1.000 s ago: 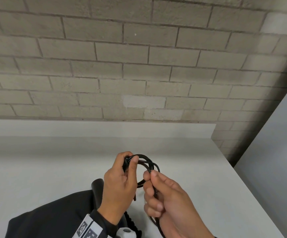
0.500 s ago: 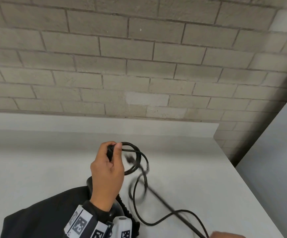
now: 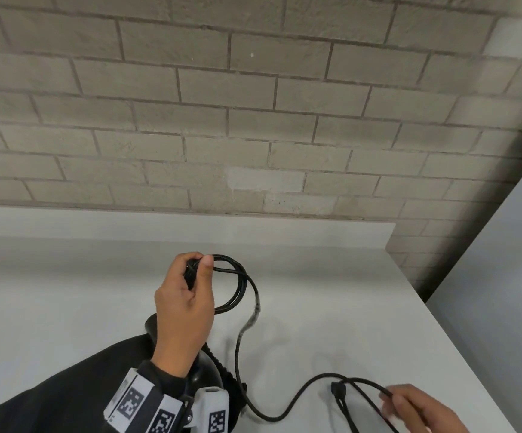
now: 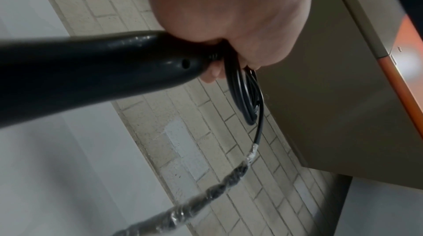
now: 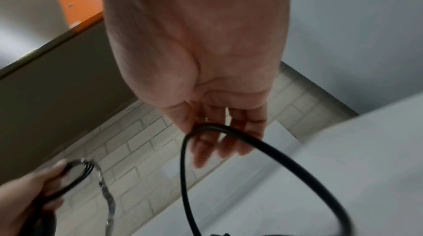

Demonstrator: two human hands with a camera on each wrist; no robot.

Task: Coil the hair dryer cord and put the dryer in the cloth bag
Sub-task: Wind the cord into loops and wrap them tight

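My left hand (image 3: 198,267) is raised over the white table (image 3: 66,307) and grips a few small loops of the black cord (image 3: 239,287) together with the end of the dryer handle (image 4: 91,70). The black hair dryer (image 3: 205,370) is mostly hidden under my left wrist, beside the black cloth bag (image 3: 66,385). From the loops the cord drops through a taped stretch (image 3: 253,320), sweeps across the table and rises to my right hand (image 3: 391,400) at the lower right. That hand pinches the cord (image 5: 228,129) between thumb and fingers. The plug (image 3: 337,390) lies just left of it.
A brick wall (image 3: 253,135) stands behind the table. A grey panel (image 3: 503,276) runs along the table's right edge. A marker-covered camera band (image 3: 147,404) sits on my left wrist.
My right hand left the loops, slid down and to the right along the cord, and now holds it near the plug. My left hand has kept the coil, moving slightly left.
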